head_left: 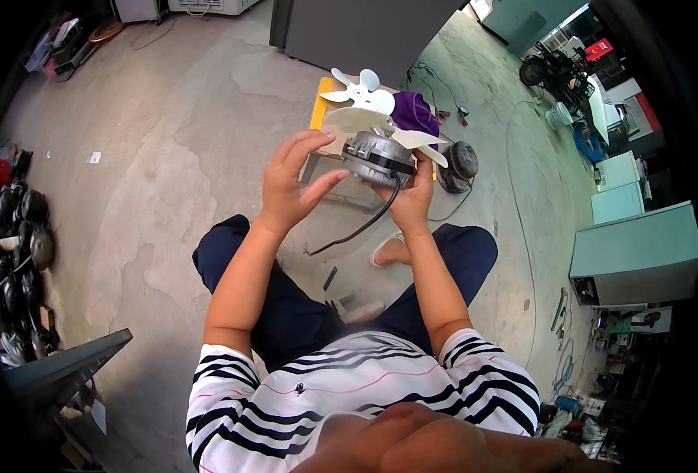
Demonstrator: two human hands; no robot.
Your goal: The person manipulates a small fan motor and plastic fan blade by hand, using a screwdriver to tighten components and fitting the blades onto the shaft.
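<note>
My right hand holds a small silver fan motor from beneath and its right side. A black band runs round the motor's middle. Off-white fan blades sit on its far side, and a black cable with a loose end hangs down toward me. Beside the motor's left side is my left hand, its thumb and fingers spread apart; the thumb tip comes close to the housing, and I cannot tell whether it touches. Beyond, a white fan blade wheel lies on a small stool with a yellow edge.
Purple cloth lies at the stool's right. A dark round machine with a cord stands on the floor beside it. A large grey cabinet rises behind. Black parts are heaped at far left; a pale fridge-like box lies at right.
</note>
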